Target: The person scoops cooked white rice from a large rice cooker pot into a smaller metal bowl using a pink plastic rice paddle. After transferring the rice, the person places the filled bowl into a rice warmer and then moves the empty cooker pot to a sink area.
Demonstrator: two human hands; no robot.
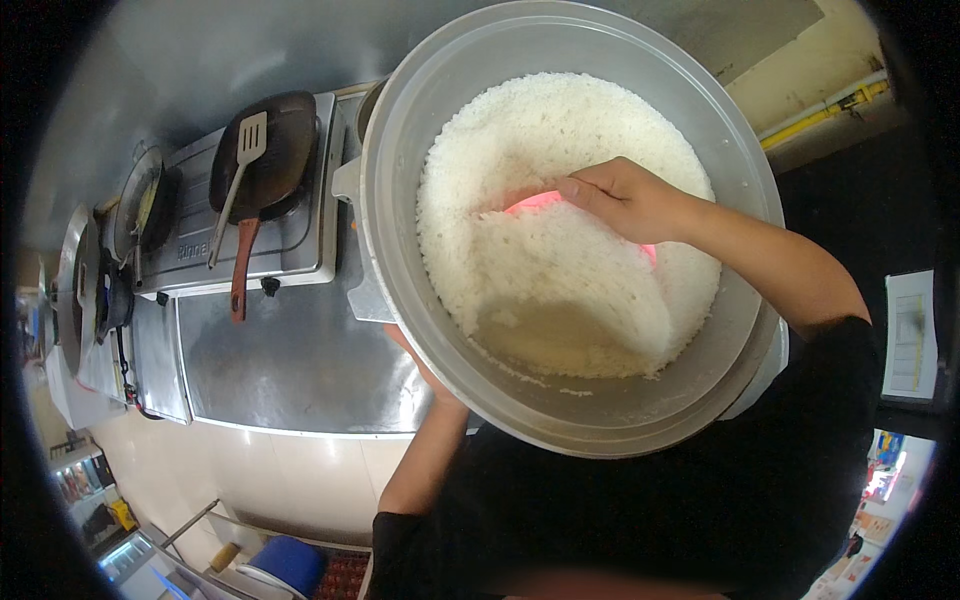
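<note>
Head view: L hand (409,349) by pot's L side, mostly hidden, can't tell grip; pot (393,150) w/ rice (560,250), near side looks dug down, most prob. remaining; pink scoop (538,203) mid-rice, gripped by R hand (628,200).

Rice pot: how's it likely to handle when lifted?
Probably heavy: the pot is wide, with a broad bed of rice inside. Likely stiff, since its wall looks like metal. The grains look loose, so some may slide if it tips.
</note>
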